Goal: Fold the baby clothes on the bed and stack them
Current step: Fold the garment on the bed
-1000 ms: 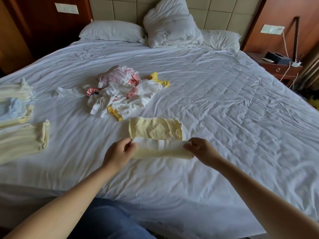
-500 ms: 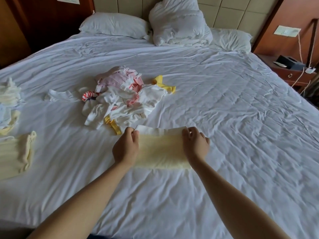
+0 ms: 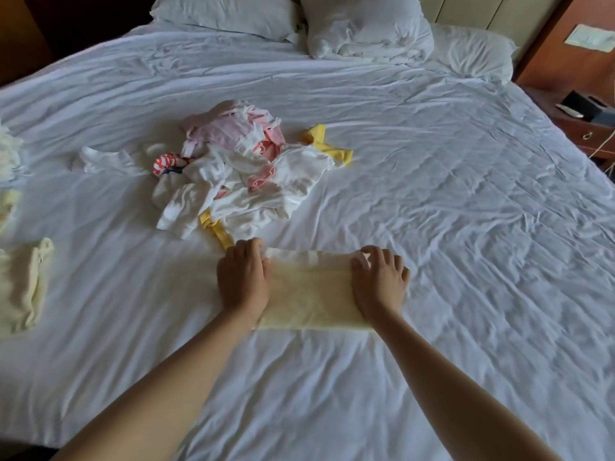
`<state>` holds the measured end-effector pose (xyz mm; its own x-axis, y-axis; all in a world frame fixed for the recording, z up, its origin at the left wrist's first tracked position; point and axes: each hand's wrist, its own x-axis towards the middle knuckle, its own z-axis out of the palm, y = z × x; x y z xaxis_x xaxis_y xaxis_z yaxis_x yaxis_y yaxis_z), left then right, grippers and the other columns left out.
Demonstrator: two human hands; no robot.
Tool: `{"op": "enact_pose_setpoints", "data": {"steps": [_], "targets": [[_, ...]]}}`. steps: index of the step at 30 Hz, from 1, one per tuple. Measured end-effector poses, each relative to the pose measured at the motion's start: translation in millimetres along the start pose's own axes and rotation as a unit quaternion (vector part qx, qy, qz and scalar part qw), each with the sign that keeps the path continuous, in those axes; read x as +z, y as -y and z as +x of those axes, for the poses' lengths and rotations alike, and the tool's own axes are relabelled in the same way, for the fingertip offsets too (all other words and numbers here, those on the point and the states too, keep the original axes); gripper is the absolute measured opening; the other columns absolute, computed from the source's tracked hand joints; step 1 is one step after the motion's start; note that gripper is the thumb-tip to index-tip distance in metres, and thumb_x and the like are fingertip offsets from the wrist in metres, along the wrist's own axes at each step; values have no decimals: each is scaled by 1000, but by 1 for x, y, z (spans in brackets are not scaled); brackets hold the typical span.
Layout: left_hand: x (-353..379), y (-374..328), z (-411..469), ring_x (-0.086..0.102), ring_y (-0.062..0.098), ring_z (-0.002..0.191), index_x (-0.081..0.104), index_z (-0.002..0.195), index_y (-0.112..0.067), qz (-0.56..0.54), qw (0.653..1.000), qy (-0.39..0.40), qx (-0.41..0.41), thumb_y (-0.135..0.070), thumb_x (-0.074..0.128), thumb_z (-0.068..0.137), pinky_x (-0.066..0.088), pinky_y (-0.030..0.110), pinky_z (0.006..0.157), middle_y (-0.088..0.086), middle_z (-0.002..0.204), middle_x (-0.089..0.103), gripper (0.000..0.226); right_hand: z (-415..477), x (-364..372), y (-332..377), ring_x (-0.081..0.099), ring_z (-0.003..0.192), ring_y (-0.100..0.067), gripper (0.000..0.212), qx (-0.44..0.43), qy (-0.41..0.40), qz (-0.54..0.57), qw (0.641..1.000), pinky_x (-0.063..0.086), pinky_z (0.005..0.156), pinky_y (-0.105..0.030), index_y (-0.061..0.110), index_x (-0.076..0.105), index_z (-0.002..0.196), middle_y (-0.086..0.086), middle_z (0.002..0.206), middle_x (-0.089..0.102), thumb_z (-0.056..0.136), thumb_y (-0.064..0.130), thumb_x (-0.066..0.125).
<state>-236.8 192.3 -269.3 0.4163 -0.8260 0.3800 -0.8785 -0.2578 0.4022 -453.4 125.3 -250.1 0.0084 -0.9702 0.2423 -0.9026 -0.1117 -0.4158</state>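
Pressing down on a pale yellow garment (image 3: pixel 309 294), both hands work near the front middle of the bed (image 3: pixel 449 201). The garment lies flat on the white sheet as a folded band, its long side running left to right, with a whiter strip along its far edge. The left hand (image 3: pixel 243 281) covers the garment's left end, knuckles up, fingers bent down over the far corner. Their tips are hidden, so I cannot tell whether it pinches the cloth or only presses it. The right hand (image 3: pixel 379 284) lies palm down on the right end with fingers spread and nearly straight, gripping nothing and pressing the cloth flat. Both bare forearms reach in from the lower edge.

Just beyond the garment's far left corner sits the pile (image 3: pixel 239 181) of unfolded baby clothes: white pieces, pink ones, a red-and-white striped bit and yellow trim. A small white piece (image 3: pixel 100 159) lies just left of the pile. At the left edge, well apart from the hands, a folded cream piece (image 3: pixel 23 287) lies flat. Farther back a stack (image 3: pixel 6 161) is cut off by the frame.

At the head of the bed a left pillow (image 3: pixel 226 15) and a right pillow (image 3: pixel 472 58) flank a bundled duvet (image 3: pixel 366 24). A wooden nightstand (image 3: pixel 572 128) stands to the right, with a dark box (image 3: pixel 579 104) on it.
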Motion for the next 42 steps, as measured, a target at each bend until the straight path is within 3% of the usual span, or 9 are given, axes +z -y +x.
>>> {"op": "enact_pose_setpoints", "data": {"steps": [4,7,10,17,21,24,26,31,42], "targets": [[-18,-23,-4,57,26,105,63,120,-15,-79,986,-6,147,-19,53,88,47,39,87,4,116,63,33,-16,-10,7,50,126,-20,42,-158,9,35,987,33,102,-33,25,61,127,4,130,61,93,38,39],[-8,-34,-26,53,22,127,63,129,-16,-47,965,85,244,-32,39,92,44,36,101,2,135,59,47,-35,-7,10,26,146,-13,63,-224,130,16,966,19,118,-33,28,46,143,6,152,41,91,49,19],[8,-25,-38,40,24,140,53,140,-18,40,967,136,213,-47,30,94,36,41,112,7,150,45,59,-41,0,2,6,150,-12,73,-215,158,-28,963,-5,119,-26,29,33,150,2,161,21,88,59,10],[15,-23,-45,29,37,144,43,147,-16,70,970,186,142,-57,31,89,28,53,115,21,153,34,72,-48,14,-5,10,150,-18,67,-192,133,-28,972,-6,120,-27,29,35,150,-3,160,21,91,58,22],[6,-22,-36,8,26,151,30,153,-24,13,965,232,121,-66,17,82,-1,38,121,10,162,16,84,-39,2,-2,-7,150,-13,79,-180,217,-16,959,-14,117,-25,35,18,153,3,163,3,82,66,7],[-4,-17,-35,19,30,148,48,143,-19,-47,970,211,107,-58,21,83,8,37,120,13,159,26,77,-38,-11,-5,-10,150,-14,77,-158,221,0,962,-10,118,-29,36,26,152,1,164,1,82,64,7],[-10,-10,-40,32,38,142,59,134,-21,-26,986,148,72,-47,35,89,26,46,115,19,154,33,58,-44,-18,-12,-6,150,-18,65,-100,178,-5,979,0,121,-36,37,36,148,-1,164,4,89,58,18],[-27,-10,-40,38,31,130,40,144,-43,21,973,199,-114,-44,47,95,32,38,106,7,147,37,50,-48,-30,-11,29,133,-27,47,1,182,-23,983,23,111,-35,46,38,143,-2,148,35,97,40,41],[-34,-9,-24,63,17,106,69,118,-19,-258,940,179,-130,-11,57,91,48,25,88,1,121,68,31,-20,-63,8,60,113,-21,48,89,231,221,943,47,90,-24,18,64,127,-5,131,61,86,-1,49]]}}
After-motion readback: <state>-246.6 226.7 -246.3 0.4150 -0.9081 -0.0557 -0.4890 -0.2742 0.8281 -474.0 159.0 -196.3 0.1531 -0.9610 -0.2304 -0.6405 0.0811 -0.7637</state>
